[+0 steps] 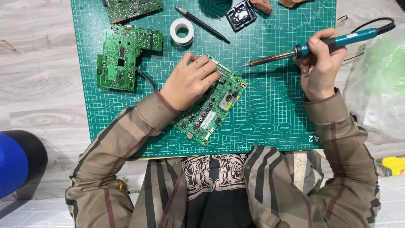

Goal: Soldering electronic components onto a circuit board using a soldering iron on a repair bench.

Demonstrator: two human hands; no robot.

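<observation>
— Where's the circuit board (213, 105) from your iron?

— Left of the soldering iron (295, 52) tip. My right hand (320, 63) is closed around the iron's handle; my left hand (190, 82) lies flat, pinning the board.

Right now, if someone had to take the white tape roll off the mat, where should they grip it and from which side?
The tape roll lies flat on the mat, hole up. Probably best from straight above: one finger in the hole, thumb on the outer rim. Come from its left side, since a black pen lies close on its right.
</observation>
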